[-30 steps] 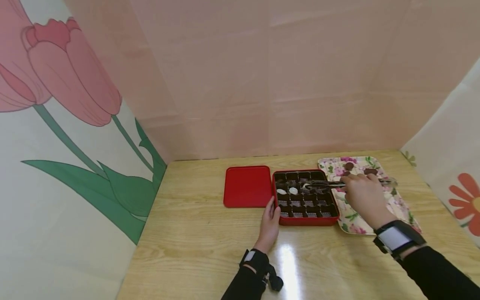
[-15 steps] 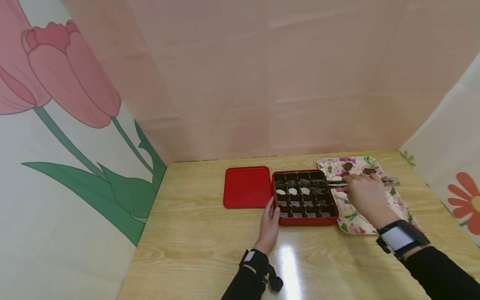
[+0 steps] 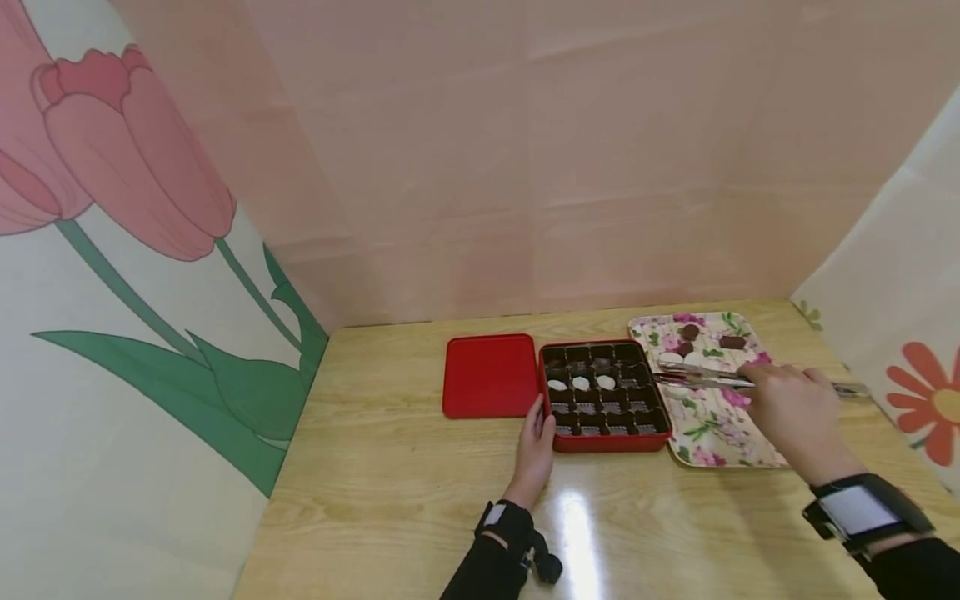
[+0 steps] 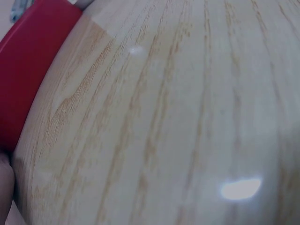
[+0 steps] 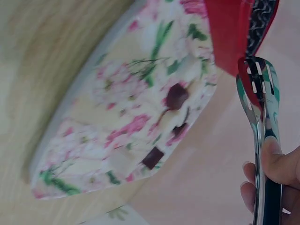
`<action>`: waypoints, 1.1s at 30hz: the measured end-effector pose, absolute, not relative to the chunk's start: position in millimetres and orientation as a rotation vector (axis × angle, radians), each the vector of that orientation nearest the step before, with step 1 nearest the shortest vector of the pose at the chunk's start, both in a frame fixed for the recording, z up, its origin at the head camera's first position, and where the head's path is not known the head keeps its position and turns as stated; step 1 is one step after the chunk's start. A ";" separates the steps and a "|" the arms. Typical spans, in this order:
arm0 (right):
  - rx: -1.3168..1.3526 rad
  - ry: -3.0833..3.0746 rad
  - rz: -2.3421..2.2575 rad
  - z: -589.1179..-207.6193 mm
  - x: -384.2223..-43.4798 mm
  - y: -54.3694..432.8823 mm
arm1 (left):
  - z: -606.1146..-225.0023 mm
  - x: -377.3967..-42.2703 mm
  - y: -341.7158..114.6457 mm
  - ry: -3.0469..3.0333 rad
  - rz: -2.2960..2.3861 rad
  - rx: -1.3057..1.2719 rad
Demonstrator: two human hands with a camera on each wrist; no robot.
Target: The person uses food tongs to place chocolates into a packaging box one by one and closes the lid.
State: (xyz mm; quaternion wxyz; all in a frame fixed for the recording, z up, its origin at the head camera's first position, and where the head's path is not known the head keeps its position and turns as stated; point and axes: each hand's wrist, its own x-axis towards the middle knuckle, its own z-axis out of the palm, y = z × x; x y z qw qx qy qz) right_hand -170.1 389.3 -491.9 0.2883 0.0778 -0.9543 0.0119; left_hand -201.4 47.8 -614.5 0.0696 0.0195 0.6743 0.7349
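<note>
My left hand (image 3: 536, 454) touches the left wall of a red box (image 3: 611, 445), its fingers stretched along that side. Inside the box, a dark divided insert holds three white chocolates (image 3: 581, 383) in one row. My right hand (image 3: 795, 417) grips metal tongs (image 5: 260, 136) with slotted ends. In the head view the tongs reach left over the floral tray (image 3: 705, 442), their tips close to the box's right edge. Nothing shows between the tips in the right wrist view. White chocolates (image 3: 670, 358) and brown chocolates (image 3: 732, 342) lie on the tray's far part.
A red lid (image 3: 491, 377) lies flat on the wooden table (image 3: 360, 467), left of the box. The tray stands against the box's right side. Pink and flowered sheets (image 3: 420, 167) hang behind and beside the table.
The tongs have let go of the third white chocolate, which now sits in the box. My right hand has moved right with them, over the tray. The left hand has stayed at the box.
</note>
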 end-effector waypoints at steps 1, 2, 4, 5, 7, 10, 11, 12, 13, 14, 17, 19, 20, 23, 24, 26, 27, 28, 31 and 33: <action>0.203 -2.558 0.025 -494.2 -168.5 392.2 | -614.5 -201.3 47.5 2.034 2.206 0.054; 0.195 -2.573 0.022 -496.4 -166.8 394.7 | -614.7 -201.3 47.2 2.040 2.203 0.054; 0.186 -2.598 0.010 -500.8 -164.0 399.4 | -614.4 -201.2 46.8 2.050 2.200 0.063; 0.183 -2.613 0.008 -503.0 -162.7 401.4 | -614.4 -201.1 46.5 2.057 2.200 0.071; 0.176 -2.640 0.000 -508.0 -161.0 405.2 | -613.6 -200.7 46.0 2.062 2.196 0.075; 0.154 -2.668 0.002 -514.2 -160.1 409.0 | -613.2 -200.6 45.8 2.063 2.199 0.082; 0.147 -2.672 0.001 -516.1 -160.4 409.9 | -613.1 -200.5 45.8 2.060 2.196 0.077; 0.143 -2.678 -0.001 -517.8 -160.8 410.6 | -613.3 -200.7 45.9 2.057 2.194 0.069; 0.140 -2.681 -0.002 -519.5 -161.3 411.1 | -613.7 -200.7 46.1 2.055 2.197 0.068; 0.136 -2.684 -0.001 -520.9 -161.9 411.3 | -614.2 -200.8 46.3 2.056 2.200 0.073; 0.115 -2.713 0.026 -524.4 -164.4 409.6 | -615.5 -200.8 46.4 2.059 2.209 0.086; 0.092 -2.737 0.043 -526.6 -166.9 407.9 | -614.9 -200.6 46.5 2.052 2.210 0.086; 0.080 -2.750 0.049 -527.4 -168.3 407.3 | -614.8 -200.7 46.6 2.049 2.211 0.087; 0.063 -2.737 0.036 -529.7 -171.8 407.9 | -614.0 -200.7 47.1 2.033 2.210 0.070; 0.065 -2.726 0.028 -530.2 -172.5 408.9 | -613.8 -200.8 47.3 2.028 2.209 0.065; 0.064 -2.700 0.019 -529.5 -172.9 410.1 | -614.5 -201.0 47.6 2.025 2.212 0.066; 0.061 -2.689 0.014 -528.5 -172.6 410.5 | -614.5 -200.8 47.7 2.025 2.212 0.066; 0.061 -2.681 0.014 -527.0 -172.2 410.7 | -614.4 -200.8 47.7 2.027 2.209 0.066; 0.051 -2.682 0.025 -519.3 -171.0 409.5 | -614.8 -201.0 47.1 2.024 2.208 0.073; 0.057 -2.673 0.033 -512.5 -170.9 408.0 | -615.1 -201.6 46.5 2.025 2.208 0.079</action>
